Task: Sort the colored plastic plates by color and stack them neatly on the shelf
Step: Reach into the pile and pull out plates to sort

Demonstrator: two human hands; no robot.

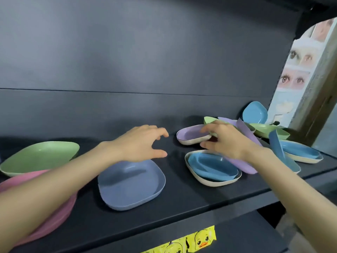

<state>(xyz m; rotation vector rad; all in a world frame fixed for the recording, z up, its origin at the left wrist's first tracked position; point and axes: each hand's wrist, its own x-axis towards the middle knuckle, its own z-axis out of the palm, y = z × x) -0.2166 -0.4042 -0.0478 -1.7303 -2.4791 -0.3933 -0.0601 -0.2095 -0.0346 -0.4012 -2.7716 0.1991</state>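
On the dark shelf (182,201) lie plates in several colors. A green plate (40,157) sits at far left over pink plates (54,216). A slate-blue plate (131,185) lies in the middle. My left hand (140,145) hovers above it, fingers spread and holding nothing. My right hand (224,141) pinches the near rim of a purple plate (189,134) nested in a cream one. Below that hand, blue plates (213,167) sit in a cream plate, with a tilted purple plate (244,165) against them.
More blue plates (299,152), green plates (268,130) and one upright blue plate (255,113) crowd the shelf's right end. A poster with eyes (295,70) hangs beyond the shelf's right side. Yellow duck stickers (200,240) mark the front edge below.
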